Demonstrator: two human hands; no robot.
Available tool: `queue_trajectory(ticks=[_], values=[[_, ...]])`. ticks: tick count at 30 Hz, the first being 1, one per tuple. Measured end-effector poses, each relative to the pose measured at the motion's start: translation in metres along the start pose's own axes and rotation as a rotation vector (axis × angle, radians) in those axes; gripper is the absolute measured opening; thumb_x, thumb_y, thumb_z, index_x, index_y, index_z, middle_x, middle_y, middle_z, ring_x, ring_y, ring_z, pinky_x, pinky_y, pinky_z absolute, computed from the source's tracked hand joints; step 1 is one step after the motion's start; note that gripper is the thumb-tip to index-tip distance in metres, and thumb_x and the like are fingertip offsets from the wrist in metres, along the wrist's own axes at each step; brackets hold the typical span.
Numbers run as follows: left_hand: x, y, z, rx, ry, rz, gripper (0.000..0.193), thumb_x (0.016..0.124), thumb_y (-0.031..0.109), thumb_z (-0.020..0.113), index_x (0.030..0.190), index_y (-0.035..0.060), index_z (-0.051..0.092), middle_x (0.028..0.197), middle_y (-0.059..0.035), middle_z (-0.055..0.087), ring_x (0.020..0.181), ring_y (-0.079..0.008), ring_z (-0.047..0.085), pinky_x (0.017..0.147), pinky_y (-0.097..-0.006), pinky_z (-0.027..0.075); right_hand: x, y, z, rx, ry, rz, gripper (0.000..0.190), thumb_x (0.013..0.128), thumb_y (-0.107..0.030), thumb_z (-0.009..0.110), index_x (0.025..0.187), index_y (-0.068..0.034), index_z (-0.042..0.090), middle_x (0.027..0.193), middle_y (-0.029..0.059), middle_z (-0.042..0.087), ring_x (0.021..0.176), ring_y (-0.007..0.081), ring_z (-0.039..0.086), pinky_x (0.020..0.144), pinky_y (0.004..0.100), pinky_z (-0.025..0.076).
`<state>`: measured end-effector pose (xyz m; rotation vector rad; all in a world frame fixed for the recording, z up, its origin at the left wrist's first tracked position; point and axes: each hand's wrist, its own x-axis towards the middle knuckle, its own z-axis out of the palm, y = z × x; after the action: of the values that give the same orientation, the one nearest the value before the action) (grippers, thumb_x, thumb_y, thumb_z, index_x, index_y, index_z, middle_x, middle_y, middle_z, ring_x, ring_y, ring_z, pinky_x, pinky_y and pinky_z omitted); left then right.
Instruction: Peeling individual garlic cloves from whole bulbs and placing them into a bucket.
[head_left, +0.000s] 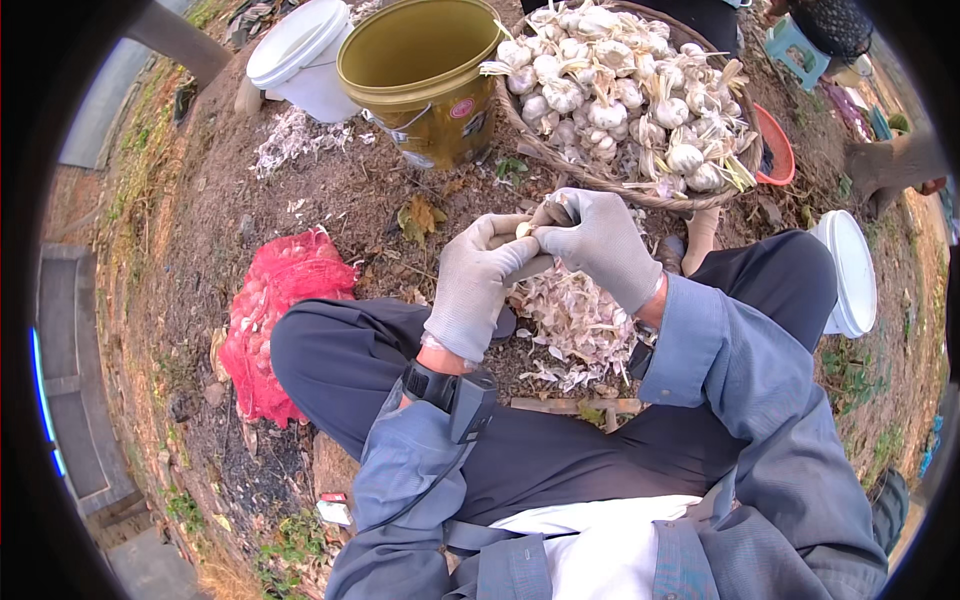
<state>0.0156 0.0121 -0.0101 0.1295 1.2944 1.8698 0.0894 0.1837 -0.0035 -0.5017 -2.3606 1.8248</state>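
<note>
A pale garlic clove (525, 229) sits pinched between the fingertips of my two gloved hands. My left hand (480, 266), in a grey-white knit glove, has its thumb and fingers closed on the clove. From the right, my right hand (600, 240), gloved alike, grips at the clove's other side with thumb and forefinger. Its finger pads look dark with dirt. Below both hands, a heap of garlic skins (577, 315) lies on the ground between my legs. Just beyond them stands a wide wicker basket (637, 193) piled with whole garlic bulbs (607, 112).
A gold-brown bucket (442, 127) and a white bucket (315, 82) stand beyond my left hand. Near my left knee lies a red mesh bag (277, 322) of garlic. Another white bucket (851, 274) is beside my right knee. An orange plastic basket (776, 146) shows behind the wicker one.
</note>
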Motion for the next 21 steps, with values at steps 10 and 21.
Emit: queue_trajectory(ticks=[10, 21], values=[[-0.009, 0.011, 0.006, 0.569, 0.251, 0.275, 0.021, 0.092, 0.007, 0.079, 0.111, -0.0011, 0.078, 0.098, -0.0072, 0.079, 0.087, -0.0104, 0.072, 0.078, -0.0256, 0.057, -0.001, -0.011, -0.012, 0.148, -0.210, 0.128, 0.036, 0.107, -0.034, 0.059, 0.120, -0.001, 0.069, 0.082, 0.0006, 0.066, 0.063, 0.0059, 0.058, 0.054, 0.0229, 0.044], [-0.010, 0.009, 0.009, 0.814, 0.270, 0.417, 0.021, 0.087, 0.006, 0.082, 0.108, 0.0006, 0.079, 0.096, -0.0082, 0.079, 0.085, -0.0121, 0.074, 0.078, -0.0274, 0.058, -0.003, -0.011, -0.016, -0.125, -0.380, 0.045, 0.036, 0.110, -0.034, 0.053, 0.106, -0.001, 0.067, 0.076, 0.0022, 0.063, 0.062, 0.0110, 0.062, 0.054, 0.0285, 0.047]])
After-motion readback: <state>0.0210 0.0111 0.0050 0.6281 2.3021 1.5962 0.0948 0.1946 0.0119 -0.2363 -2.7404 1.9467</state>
